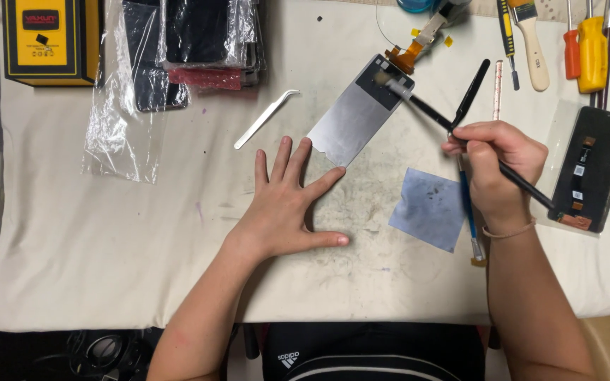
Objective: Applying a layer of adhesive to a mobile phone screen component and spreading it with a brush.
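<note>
The right hand (492, 166) grips a thin black brush (460, 134), its tip on the dark upper end of a grey panel (353, 116) lying tilted on the desk (142, 233); the left hand (287, 204) lies flat, fingers spread, holding nothing, fingertips touching the panel's lower corner; white tweezers (266, 118) lie nearby.

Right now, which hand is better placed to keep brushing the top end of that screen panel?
Right hand: it holds the brush, bristles at the panel top. Left hand lies flat, fingertips at its lower corner.
</note>
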